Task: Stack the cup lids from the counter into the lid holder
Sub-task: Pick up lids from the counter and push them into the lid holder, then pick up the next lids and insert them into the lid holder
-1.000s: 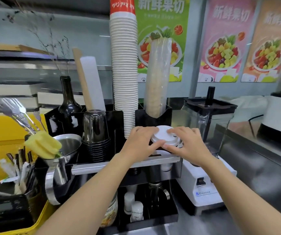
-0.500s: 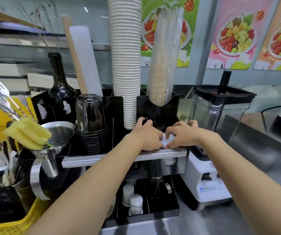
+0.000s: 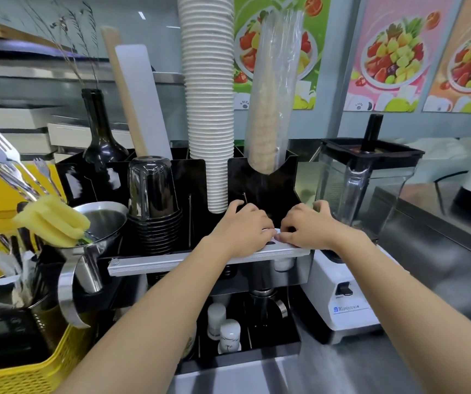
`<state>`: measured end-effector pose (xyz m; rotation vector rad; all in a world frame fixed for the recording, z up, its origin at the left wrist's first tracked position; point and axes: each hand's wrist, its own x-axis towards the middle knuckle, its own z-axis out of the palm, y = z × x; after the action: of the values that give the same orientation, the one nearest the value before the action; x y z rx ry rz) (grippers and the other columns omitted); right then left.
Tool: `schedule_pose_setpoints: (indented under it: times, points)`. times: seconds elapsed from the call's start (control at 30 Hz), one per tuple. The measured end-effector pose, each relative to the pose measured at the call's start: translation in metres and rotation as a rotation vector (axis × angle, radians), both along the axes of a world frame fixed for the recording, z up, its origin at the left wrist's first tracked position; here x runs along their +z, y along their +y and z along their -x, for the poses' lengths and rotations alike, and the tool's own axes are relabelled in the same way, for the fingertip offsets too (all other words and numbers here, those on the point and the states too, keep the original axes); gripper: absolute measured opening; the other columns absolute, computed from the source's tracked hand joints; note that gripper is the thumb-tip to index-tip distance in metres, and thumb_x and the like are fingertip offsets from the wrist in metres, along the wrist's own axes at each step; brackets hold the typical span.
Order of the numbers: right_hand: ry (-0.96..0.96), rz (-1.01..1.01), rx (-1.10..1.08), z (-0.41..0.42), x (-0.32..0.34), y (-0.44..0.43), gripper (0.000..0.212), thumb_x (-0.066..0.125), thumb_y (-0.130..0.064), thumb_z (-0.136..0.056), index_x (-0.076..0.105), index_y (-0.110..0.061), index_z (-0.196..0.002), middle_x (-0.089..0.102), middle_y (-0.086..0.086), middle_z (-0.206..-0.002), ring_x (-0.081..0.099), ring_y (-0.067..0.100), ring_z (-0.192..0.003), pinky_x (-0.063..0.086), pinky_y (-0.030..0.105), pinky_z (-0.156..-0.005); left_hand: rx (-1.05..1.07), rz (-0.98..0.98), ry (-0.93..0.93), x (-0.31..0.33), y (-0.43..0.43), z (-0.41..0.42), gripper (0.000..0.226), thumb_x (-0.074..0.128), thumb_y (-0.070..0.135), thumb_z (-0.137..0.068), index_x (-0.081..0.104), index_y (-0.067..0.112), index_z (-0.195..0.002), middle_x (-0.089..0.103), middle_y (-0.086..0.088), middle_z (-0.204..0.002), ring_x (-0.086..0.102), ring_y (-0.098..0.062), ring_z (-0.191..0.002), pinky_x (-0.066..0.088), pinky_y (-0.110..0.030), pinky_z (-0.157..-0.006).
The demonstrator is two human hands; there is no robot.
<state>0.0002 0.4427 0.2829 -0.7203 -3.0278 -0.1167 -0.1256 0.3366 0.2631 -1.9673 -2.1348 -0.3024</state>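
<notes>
My left hand (image 3: 244,227) and my right hand (image 3: 306,227) meet over the front right compartment of the black lid holder (image 3: 282,183). Between their fingertips only a thin white edge of the cup lids (image 3: 274,232) shows. Both hands press down on the lids, which sit low in the compartment behind the grey front rail (image 3: 200,261). The rest of the lids is hidden under my fingers.
A tall white paper cup stack (image 3: 208,109) and a sleeve of clear cups (image 3: 271,95) rise just behind my hands. Black cups (image 3: 153,200) stand to the left, a blender (image 3: 362,189) to the right. A steel funnel (image 3: 97,223), forks and a yellow basket (image 3: 29,371) are at far left.
The white lids were held raised above the holder between both hands; they have gone down into the compartment, and my hands have lowered and closed over them.
</notes>
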Motion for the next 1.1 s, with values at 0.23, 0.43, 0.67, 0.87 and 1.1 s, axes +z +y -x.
schedule_pose_setpoints:
  times: [0.23,0.43,0.67,0.87,1.1]
  points:
    - [0.707,-0.008,0.081,-0.042,-0.025,-0.027,0.055,0.047,-0.053,-0.085,0.046,-0.022,-0.13,0.049,-0.001,-0.135,0.044,0.013,-0.121,0.014,0.025,-0.091,0.038,-0.389,0.05,-0.016,-0.052,-0.026,0.054,0.038,0.049,-0.084,0.054,0.016,-0.123,0.054,-0.008,-0.133,0.045,-0.026,-0.126,0.021,-0.038,-0.108]
    - [0.921,0.103,0.141,-0.08,-0.083,-0.078,0.062,0.051,-0.046,-0.082,0.043,-0.011,-0.132,0.052,0.011,-0.134,0.047,0.024,-0.123,0.035,0.041,-0.099,0.047,-0.492,-0.103,-0.071,-0.113,-0.061,0.049,0.048,0.043,-0.087,0.051,0.016,-0.127,0.052,-0.008,-0.136,0.043,-0.024,-0.127,0.029,-0.039,-0.109]
    - [0.473,0.384,0.049,-0.102,-0.192,-0.127,0.089,0.034,-0.079,-0.072,0.018,-0.029,-0.144,0.024,0.001,-0.153,0.024,0.017,-0.138,0.02,0.033,-0.107,0.124,-0.117,-0.326,-0.174,-0.155,-0.084,0.064,0.039,0.058,-0.084,0.034,0.023,-0.138,0.038,0.004,-0.145,0.028,-0.013,-0.135,0.018,-0.035,-0.113]
    - [0.049,0.576,0.007,-0.114,-0.252,-0.153,0.093,0.058,-0.056,-0.078,-0.001,-0.031,-0.146,-0.001,0.001,-0.158,0.006,0.019,-0.143,0.008,0.035,-0.111,0.168,0.311,-0.478,-0.223,-0.182,-0.099,0.072,0.048,0.054,-0.085,0.017,0.024,-0.143,0.021,0.006,-0.153,0.01,-0.013,-0.14,0.005,-0.029,-0.112]
    - [0.054,0.475,0.029,-0.114,-0.271,-0.163,0.079,0.06,-0.052,-0.075,0.025,-0.025,-0.14,0.021,0.004,-0.151,0.021,0.024,-0.135,0.016,0.032,-0.108,0.192,0.368,-0.484,-0.217,-0.188,-0.109,0.072,0.052,0.047,-0.086,0.015,0.024,-0.143,0.021,0.006,-0.153,0.009,-0.012,-0.139,0.009,-0.033,-0.111]
